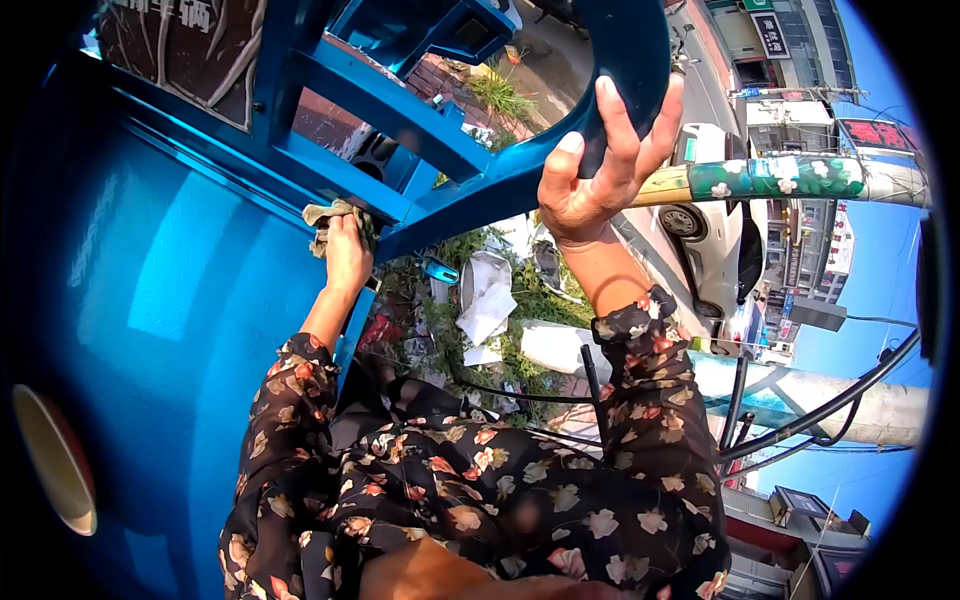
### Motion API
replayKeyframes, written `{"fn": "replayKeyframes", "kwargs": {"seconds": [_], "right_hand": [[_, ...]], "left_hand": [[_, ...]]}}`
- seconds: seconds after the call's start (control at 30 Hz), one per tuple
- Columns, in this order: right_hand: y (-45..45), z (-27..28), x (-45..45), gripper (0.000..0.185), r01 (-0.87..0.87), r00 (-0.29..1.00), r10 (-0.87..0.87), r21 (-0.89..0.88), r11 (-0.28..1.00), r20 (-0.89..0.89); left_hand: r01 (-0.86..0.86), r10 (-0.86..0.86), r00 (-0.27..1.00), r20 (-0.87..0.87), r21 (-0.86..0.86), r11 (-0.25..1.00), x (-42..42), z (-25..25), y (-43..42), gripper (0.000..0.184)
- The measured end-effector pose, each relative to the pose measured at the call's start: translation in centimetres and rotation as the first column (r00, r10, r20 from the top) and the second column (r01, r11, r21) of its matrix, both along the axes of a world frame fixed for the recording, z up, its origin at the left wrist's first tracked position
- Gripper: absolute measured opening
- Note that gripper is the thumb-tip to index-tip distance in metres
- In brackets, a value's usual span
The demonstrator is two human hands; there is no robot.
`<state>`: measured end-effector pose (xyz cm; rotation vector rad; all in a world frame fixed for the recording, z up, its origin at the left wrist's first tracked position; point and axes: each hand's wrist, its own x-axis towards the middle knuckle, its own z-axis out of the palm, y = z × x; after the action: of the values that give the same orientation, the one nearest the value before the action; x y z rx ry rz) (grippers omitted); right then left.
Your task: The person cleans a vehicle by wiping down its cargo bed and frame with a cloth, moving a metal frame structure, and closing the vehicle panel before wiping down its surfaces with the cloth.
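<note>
My left hand (347, 262) is closed around a crumpled, greyish-tan cloth (338, 222). It presses the cloth into a corner of the blue metal frame (400, 110), beside the flat blue panel (190, 270). Further right, my right hand (612, 175) rests against the curved blue bar (632, 60) with its fingers spread and stretched out. Both forearms come out of dark, flower-patterned sleeves.
Below the frame lie weeds and litter, including white scraps (488, 305). A painted pole (780, 178) and a white car (720, 240) stand on the right, appearing sideways. Black cables (840, 420) cross nearby. A round tan object (55, 458) sits at far left.
</note>
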<state>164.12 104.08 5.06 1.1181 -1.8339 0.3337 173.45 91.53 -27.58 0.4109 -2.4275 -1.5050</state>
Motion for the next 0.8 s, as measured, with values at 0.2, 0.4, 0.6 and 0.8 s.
{"fn": "replayKeyframes", "kwargs": {"seconds": [0.2,0.4,0.6,0.8], "right_hand": [[-1.6,-1.9,-1.4,0.049,-0.076,0.996,0.074,-0.042,0.996,-0.046],[-1.8,-2.6,-1.3,0.045,-0.054,0.998,0.054,-0.028,0.998,-0.017],[-3.0,-2.6,-1.0,0.048,-0.065,0.998,0.065,-0.040,0.997,-0.001],[-3.2,-2.6,-1.3,0.048,-0.080,0.996,0.078,-0.033,0.996,-0.046]], "left_hand": [[0.263,-0.263,0.965,0.015,-0.128,0.956,-1.0,-2.7,-1.3,0.031],[0.368,-0.384,0.923,0.005,0.272,0.889,-1.5,0.0,-3.5,0.030],[0.293,-0.253,0.915,0.314,-0.085,0.952,-2.2,-5.1,-0.9,0.030],[0.197,-0.172,0.849,0.500,0.001,0.980,-2.4,-4.8,-2.5,0.023]]}}
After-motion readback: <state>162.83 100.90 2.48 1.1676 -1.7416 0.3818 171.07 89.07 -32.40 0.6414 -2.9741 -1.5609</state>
